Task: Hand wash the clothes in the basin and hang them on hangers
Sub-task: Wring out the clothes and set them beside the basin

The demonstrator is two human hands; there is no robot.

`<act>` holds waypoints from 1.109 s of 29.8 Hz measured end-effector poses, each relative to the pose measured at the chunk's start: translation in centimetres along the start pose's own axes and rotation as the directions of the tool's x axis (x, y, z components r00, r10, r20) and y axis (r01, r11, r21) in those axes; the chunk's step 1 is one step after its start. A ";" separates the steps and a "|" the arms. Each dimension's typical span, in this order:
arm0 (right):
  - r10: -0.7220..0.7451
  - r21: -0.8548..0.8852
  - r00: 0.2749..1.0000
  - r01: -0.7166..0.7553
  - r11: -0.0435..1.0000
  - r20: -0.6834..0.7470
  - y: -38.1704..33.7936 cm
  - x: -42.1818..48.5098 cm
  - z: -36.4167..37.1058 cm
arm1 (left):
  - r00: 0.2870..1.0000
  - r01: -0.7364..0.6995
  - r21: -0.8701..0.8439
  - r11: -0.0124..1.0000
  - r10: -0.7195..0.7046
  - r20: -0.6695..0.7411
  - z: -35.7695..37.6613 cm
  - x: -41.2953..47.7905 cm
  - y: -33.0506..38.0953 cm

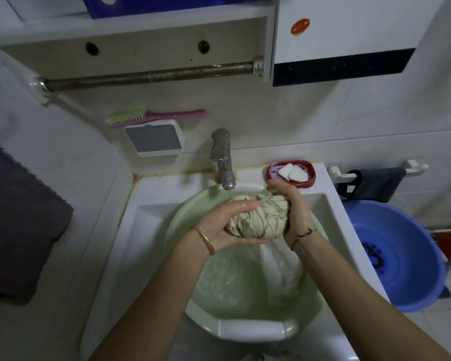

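Note:
A beige garment with thin green stripes (261, 220) is bunched into a wet ball above the pale green basin (255, 330). My left hand (227, 225) grips the ball from the left and below, thumb along its top. From the right side, my right hand (293, 204) curls its fingers round the top of the bundle. Water streams from the cloth into the soapy water in the basin. A whitish piece of cloth (287, 280) lies under the water at the right.
The basin sits in a white sink (130, 230) under a metal tap (223, 157). A red soap dish with white soap (290, 173) stands behind my right hand. A blue tub (401, 261) is on the floor at right. A dark towel (18, 225) hangs at left.

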State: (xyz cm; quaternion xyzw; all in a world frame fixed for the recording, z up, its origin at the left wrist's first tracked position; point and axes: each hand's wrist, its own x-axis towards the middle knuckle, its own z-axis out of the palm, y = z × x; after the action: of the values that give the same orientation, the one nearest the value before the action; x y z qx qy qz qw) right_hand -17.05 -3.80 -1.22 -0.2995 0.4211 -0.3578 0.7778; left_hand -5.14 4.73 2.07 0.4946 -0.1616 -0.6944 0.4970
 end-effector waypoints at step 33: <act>-0.510 -0.804 0.843 0.417 0.424 0.168 -1.1 -2.8 3.5 | 0.732 -0.338 -0.105 0.935 0.191 -0.654 -0.9 6.6 -4.9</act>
State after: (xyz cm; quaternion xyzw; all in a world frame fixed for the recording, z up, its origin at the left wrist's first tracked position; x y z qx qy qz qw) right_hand -15.42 -1.55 2.53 -0.7083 0.4767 -0.3365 0.3972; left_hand -7.07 1.55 -5.29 0.6137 0.0227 -0.4217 0.6671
